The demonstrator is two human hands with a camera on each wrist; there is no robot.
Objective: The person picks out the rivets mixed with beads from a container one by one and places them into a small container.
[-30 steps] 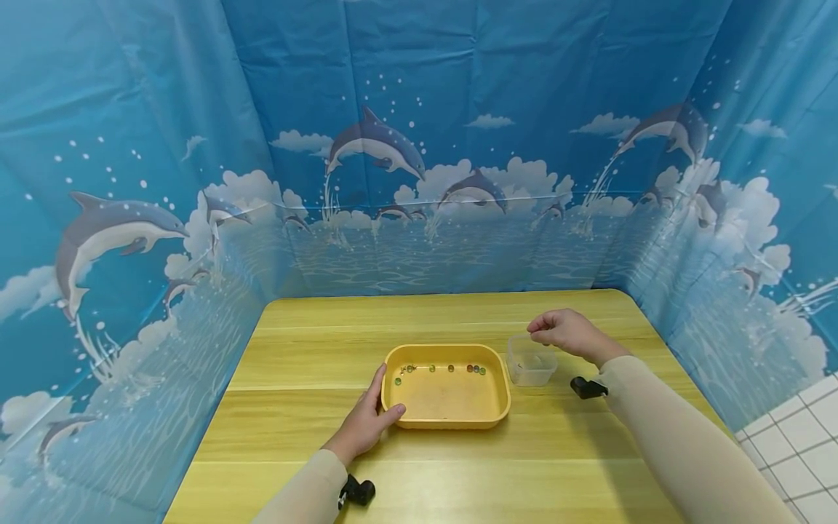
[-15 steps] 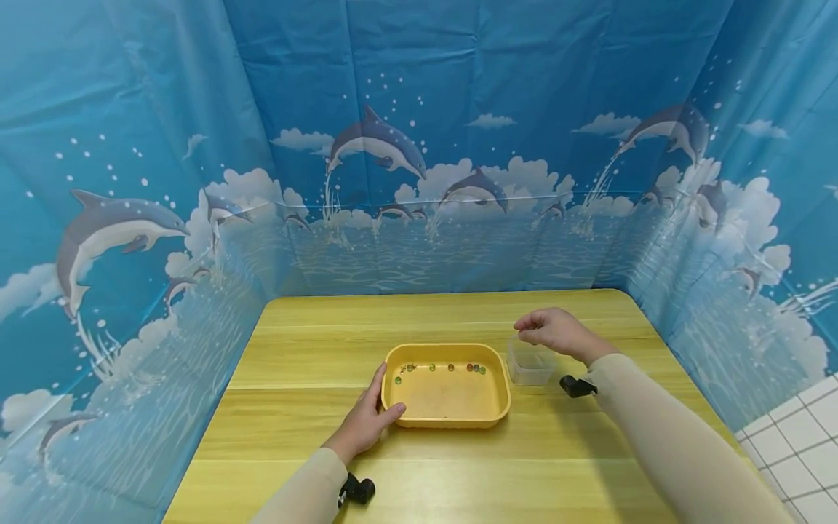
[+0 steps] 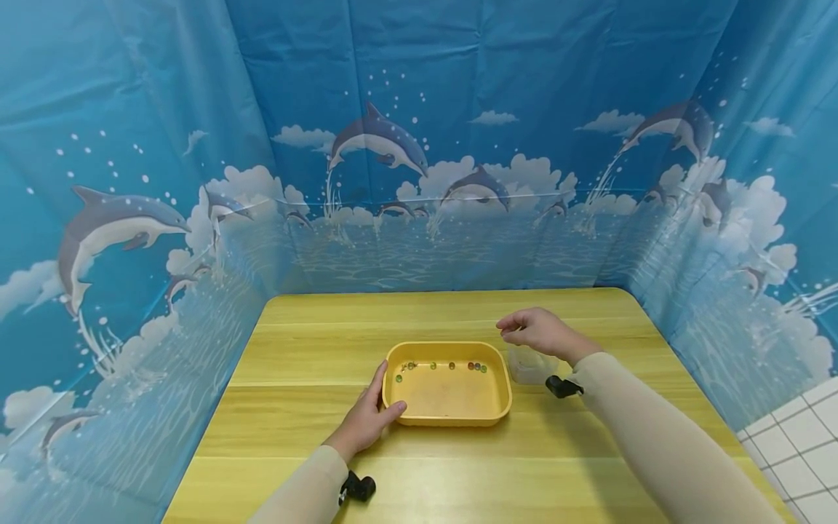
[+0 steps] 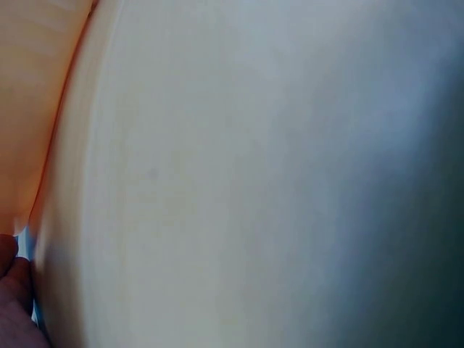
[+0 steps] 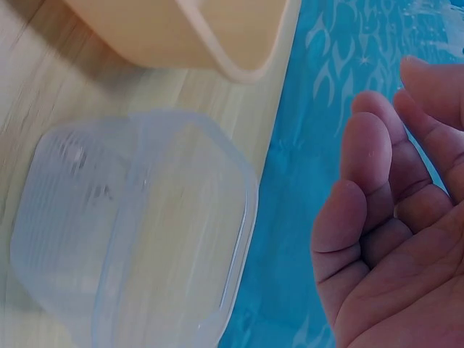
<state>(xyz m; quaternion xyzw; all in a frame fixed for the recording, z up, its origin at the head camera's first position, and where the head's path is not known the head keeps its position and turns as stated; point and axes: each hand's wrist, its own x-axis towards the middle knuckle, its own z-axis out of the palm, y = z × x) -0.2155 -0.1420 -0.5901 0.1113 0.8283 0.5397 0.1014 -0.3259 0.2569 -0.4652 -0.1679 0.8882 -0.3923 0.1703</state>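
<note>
My left hand [image 3: 365, 418] grips the left front corner of a yellow plastic tray [image 3: 445, 421], thumb at the front rim and fingers along the left side. Several small coloured marbles [image 3: 433, 366] lie in the tray, mostly along its back wall. Over the back of a clear plastic box [image 3: 529, 367], my right hand [image 3: 540, 333] is raised, thumb and fingertips drawn together with a small red marble [image 3: 503, 332] between them. In the right wrist view its other fingers [image 5: 366, 152] are loosely bent beside the clear box [image 5: 138, 232].
The tray and box stand side by side on a yellow wood-grain table [image 3: 288, 364]. Blue dolphin-print curtains [image 3: 419, 247] enclose the table at the back and sides. Black wrist devices [image 3: 564, 386] sit on both sleeves. White floor tiles [image 3: 801, 429] show at the right.
My right hand has moved left from over the clear box toward the tray's back right corner. My left hand stays on the tray, and the marbles in it lie as before.
</note>
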